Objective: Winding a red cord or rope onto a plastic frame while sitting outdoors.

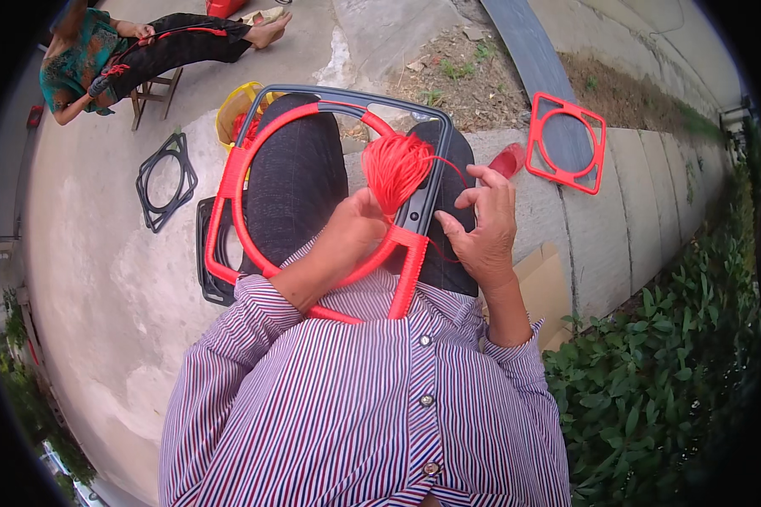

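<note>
A dark grey frame with a round inner ring (435,169) rests across my thighs. Red cord is wrapped tightly over its left side, its near side and much of the ring; the far edge and far right side show bare grey. My left hand (353,228) reaches through the ring and is closed on the base of a loose bundle of red cord (396,169). Thin red strands run from the bundle and the frame toward my right hand (486,215). That hand is raised just right of the frame, thumb and fingers apart, with no clear grip on a strand.
A red-wrapped frame (594,152) leans at the right, near a red shoe (507,160). Bare dark frames (148,190) lie at left. A yellow bucket (226,118) holds red material. Another person (80,68) sits at upper left. Bushes (651,372) grow at lower right.
</note>
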{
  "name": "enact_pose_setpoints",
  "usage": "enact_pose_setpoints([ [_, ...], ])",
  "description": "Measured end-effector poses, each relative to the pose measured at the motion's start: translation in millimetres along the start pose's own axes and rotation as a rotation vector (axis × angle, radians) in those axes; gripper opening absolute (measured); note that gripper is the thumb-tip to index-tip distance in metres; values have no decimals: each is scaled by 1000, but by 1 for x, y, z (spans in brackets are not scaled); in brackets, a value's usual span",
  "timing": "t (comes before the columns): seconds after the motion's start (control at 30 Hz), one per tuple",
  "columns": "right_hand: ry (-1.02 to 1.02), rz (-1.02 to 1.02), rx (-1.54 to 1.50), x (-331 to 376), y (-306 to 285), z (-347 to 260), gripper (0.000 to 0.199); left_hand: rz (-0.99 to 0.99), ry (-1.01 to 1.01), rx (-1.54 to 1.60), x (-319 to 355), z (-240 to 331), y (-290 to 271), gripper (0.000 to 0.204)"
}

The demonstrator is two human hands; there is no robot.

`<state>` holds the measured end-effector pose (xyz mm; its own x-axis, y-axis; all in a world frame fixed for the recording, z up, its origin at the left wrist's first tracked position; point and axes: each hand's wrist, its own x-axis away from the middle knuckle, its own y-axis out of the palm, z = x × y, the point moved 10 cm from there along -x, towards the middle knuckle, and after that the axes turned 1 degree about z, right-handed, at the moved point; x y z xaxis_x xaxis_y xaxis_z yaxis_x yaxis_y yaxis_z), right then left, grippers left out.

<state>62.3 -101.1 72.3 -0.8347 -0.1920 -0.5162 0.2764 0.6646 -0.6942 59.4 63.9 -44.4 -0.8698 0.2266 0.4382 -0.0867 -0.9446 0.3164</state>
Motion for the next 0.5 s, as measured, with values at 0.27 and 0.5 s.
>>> enact_pose_setpoints([
  [0.27,56,-75,-176,31,29,10,37,-149,-231,183,6,-11,26,31],
  [0.5,244,-13,-1730,56,-58,39,29,-75,-233,328,-2,-21,14,36],
])
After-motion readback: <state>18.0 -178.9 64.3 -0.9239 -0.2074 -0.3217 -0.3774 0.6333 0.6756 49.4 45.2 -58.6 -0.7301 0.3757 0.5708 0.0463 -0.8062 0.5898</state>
